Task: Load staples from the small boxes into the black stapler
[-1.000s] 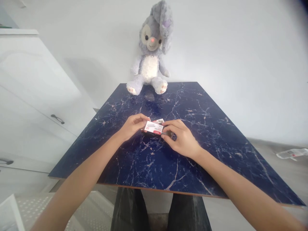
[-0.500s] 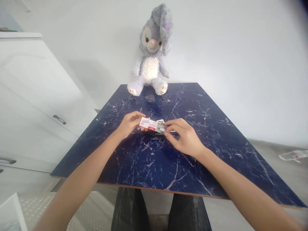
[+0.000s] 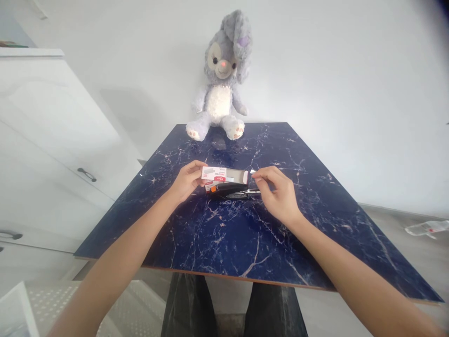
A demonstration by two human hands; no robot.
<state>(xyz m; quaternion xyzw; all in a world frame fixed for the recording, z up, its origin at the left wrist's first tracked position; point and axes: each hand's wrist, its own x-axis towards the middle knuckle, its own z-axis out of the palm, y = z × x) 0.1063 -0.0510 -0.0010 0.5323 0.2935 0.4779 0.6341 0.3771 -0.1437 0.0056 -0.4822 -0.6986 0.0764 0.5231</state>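
Observation:
My left hand (image 3: 188, 180) is closed on the left end of a small white-and-red staple box (image 3: 213, 174). Its grey inner tray (image 3: 238, 176) sticks out to the right. To the right of the tray, my right hand (image 3: 280, 193) pinches a small pale strip (image 3: 252, 172), probably staples, between thumb and fingertips. Below the box, a black stapler (image 3: 231, 191) with an orange part lies opened on the table, its metal arm pointing right. Partly hidden behind the stapler is another white-and-red packet (image 3: 209, 186).
A dark blue marble-patterned table (image 3: 224, 243) spreads out before me. At its far edge a grey plush rabbit (image 3: 220, 100) sits against the white wall. White cabinets (image 3: 52, 140) stand at the left, and a clear plastic bottle (image 3: 428, 228) lies on the floor at the right.
My right hand has moved right, off the box's tray, with the small strip in its fingertips. The box is now more level, and more of the stapler shows beneath it.

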